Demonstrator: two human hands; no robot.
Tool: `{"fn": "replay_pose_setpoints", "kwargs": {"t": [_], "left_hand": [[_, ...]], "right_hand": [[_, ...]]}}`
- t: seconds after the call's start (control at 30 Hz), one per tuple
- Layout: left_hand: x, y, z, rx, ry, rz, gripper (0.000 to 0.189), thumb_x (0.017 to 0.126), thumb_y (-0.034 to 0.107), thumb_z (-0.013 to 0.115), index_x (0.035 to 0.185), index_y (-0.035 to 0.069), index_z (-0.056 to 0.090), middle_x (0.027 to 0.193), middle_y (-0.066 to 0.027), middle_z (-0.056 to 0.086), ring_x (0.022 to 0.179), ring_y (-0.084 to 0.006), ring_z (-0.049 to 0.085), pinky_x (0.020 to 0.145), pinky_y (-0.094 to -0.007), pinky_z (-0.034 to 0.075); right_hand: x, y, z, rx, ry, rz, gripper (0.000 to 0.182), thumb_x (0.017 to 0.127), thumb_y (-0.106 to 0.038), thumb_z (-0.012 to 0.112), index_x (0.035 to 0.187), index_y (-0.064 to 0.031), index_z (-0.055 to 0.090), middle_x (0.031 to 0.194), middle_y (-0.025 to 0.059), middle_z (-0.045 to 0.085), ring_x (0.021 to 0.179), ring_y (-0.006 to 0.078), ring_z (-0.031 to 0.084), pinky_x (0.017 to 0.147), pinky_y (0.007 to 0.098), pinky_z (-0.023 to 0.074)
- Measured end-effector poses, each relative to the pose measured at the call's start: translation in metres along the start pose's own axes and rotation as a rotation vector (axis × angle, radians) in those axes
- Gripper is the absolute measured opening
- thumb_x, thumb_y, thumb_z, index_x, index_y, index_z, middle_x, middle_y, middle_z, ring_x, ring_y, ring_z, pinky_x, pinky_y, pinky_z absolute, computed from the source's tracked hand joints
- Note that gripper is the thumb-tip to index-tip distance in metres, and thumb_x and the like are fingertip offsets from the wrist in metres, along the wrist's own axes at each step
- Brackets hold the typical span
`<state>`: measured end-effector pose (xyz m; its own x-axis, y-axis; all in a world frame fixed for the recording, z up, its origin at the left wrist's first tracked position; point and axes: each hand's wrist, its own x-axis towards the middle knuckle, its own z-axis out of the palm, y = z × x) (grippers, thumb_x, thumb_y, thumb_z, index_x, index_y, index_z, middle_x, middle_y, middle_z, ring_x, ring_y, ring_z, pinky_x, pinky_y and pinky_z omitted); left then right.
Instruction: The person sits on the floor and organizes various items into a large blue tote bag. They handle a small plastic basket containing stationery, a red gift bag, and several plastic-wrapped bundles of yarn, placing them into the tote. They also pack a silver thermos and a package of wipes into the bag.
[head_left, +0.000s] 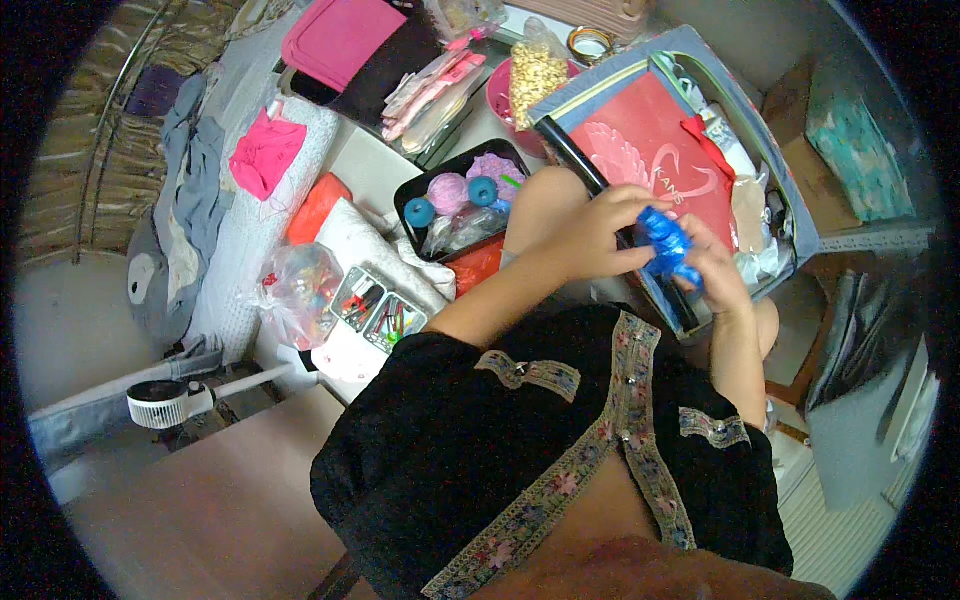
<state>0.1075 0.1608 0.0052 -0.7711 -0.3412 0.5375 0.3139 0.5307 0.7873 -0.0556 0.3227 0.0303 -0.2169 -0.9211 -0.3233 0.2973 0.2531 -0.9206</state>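
Observation:
A crumpled, shiny blue plastic wrapper or film bundle (666, 244) is between my two hands, above the front of an open fabric storage case (720, 46). My right hand (716, 262) grips its right side with bent fingers. Around its left side are the fingers and thumb of my left hand (611, 225), touching it. Inside the case lies a red bag (645, 150) with a pale wing-like print and writing. Beside the red bag are white and clear packets (739, 150). A long black bar (574, 154) runs along the case's near edge, partly hidden by my hands.
Left of my knee, a black tray (401, 191) holds yarn balls (448, 193). Behind stand a bag of yellowish pieces (537, 75) and a pink bin (501, 94). Small divided boxes (379, 309), a knotted clear bag (296, 292) and a white fan (159, 405) are further left.

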Motion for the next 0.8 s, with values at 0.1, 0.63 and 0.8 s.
{"fn": "replay_pose_setpoints", "kwargs": {"t": [0.1,0.63,0.8], "left_hand": [[-0.024,-0.005,-0.011,-0.147,-0.038,-0.113,0.041,0.080,0.014,0.080,0.117,0.003,0.066,0.121,-0.0122,0.063,0.116,-0.0258,0.059,0.099,-0.0387,0.047],[0.001,-0.165,-0.255,-0.474,1.111,-0.480,0.020,0.093,0.005,0.066,0.111,0.002,0.057,0.100,-0.0090,0.068,0.087,-0.0212,0.068,0.074,-0.0368,0.058],[0.024,-0.269,-0.327,-0.636,1.206,-0.763,0.023,0.094,0.010,0.066,0.111,-0.001,0.057,0.083,-0.0125,0.064,0.060,-0.0248,0.065,0.047,-0.0376,0.056]], "right_hand": [[0.011,0.011,0.028,-0.079,-0.132,0.038,0.063,0.085,-0.012,0.058,0.147,-0.0057,0.048,0.130,0.0030,0.057,0.118,0.0141,0.054,0.101,0.0320,0.0451],[0.032,0.003,0.029,0.122,-0.116,-0.058,0.056,0.096,-0.027,0.065,0.142,-0.0024,0.045,0.131,0.0141,0.059,0.101,0.0197,0.065,0.082,0.0285,0.0528],[0.020,0.006,0.019,0.133,-0.072,-0.054,0.056,0.095,-0.030,0.068,0.140,-0.0022,0.047,0.128,0.0128,0.063,0.097,0.0178,0.065,0.081,0.0276,0.0533]]}}
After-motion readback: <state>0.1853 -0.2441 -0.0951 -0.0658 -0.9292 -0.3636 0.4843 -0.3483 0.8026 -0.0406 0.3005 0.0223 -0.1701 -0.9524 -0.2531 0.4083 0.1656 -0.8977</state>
